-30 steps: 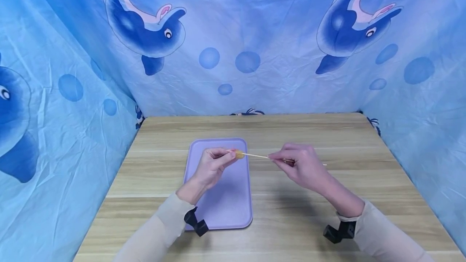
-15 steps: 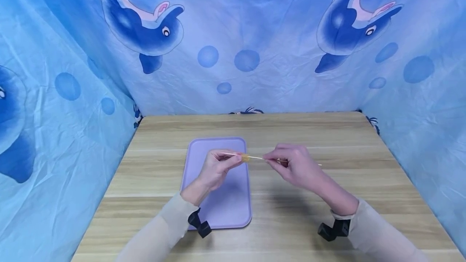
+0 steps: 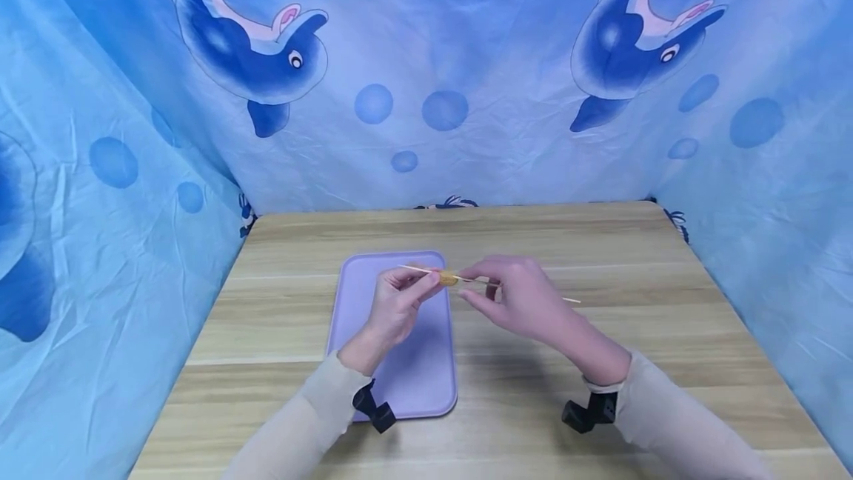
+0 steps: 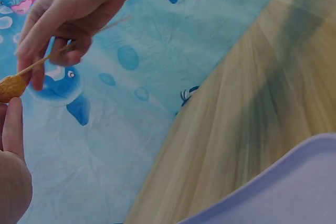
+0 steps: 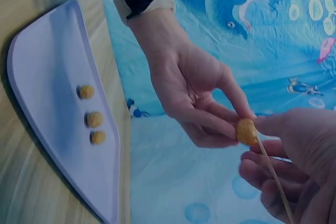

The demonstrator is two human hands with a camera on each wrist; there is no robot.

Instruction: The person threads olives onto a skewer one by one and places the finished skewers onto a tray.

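Observation:
My left hand (image 3: 392, 311) pinches a golden-brown, wrinkled ball (image 3: 448, 279) between thumb and fingertips, above the tray. A thin bamboo skewer (image 3: 412, 268) runs through the ball, its end sticking out past my left fingers. On the other side, my right hand (image 3: 523, 298) has its lower fingers curled round the skewer. Its thumb and index finger stand apart, close to the ball (image 4: 11, 88) in the left wrist view. The right wrist view shows the skewer (image 5: 274, 174) slanting away from the ball (image 5: 247, 131) across my right hand (image 5: 310, 145).
The lilac tray (image 3: 426, 391) lies on the wooden table (image 3: 586, 243). Three similar balls (image 5: 94, 119) sit in a row on it, seen in the right wrist view and hidden from the head view. A blue cloth (image 3: 506, 147) printed with dolphins hangs behind and at both sides.
My right hand has moved left along the skewer to the ball, its thumb and index finger spreading apart. More of the skewer now shows beyond my left fingers.

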